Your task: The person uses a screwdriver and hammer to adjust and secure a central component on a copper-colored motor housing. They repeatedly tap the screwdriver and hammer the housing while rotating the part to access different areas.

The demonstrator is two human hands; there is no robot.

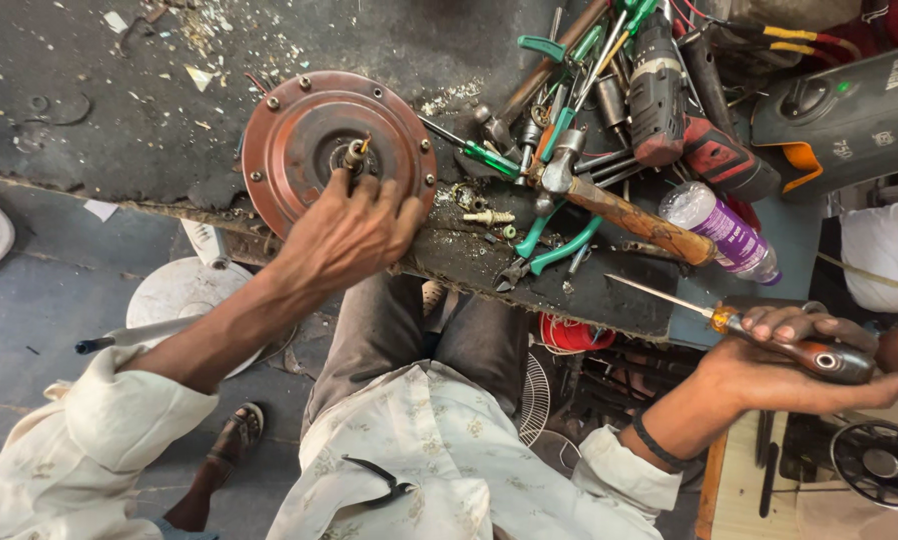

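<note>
- Your left hand [349,235] rests over the lower edge of a round, rust-brown motor housing [309,135] that lies flat on the bench [119,120]. Its grip is curled, fingers pressed against the disc beside the short centre shaft [355,154]; whether the fingertips pinch the shaft itself cannot be told.
- Your right hand [799,370] is well apart from the disc, off the right end of the bench. Its grip is closed loosely around the dark handle of a long screwdriver [769,335], fingers draped over it, the thin blade pointing up and left toward the bench.
- To work well here, keep the left hand pressing the housing flat so it cannot spin or slide, and bring the screwdriver tip squarely onto a rim screw before turning.
- The housing sits near the front edge of the bench, with bolts spaced around its rim.
- To its right lies a heap of tools: a wooden-handled hammer [619,210], green-handled pliers [559,250], a cordless drill [659,85] and a clear bottle with a purple label [724,235].
- Small screws and debris are scattered on the dark, dirty bench between the housing and the heap.
- Below, your lap and pale patterned shirt [439,450] show, and another person's pale sleeve sits at the far right.
</note>
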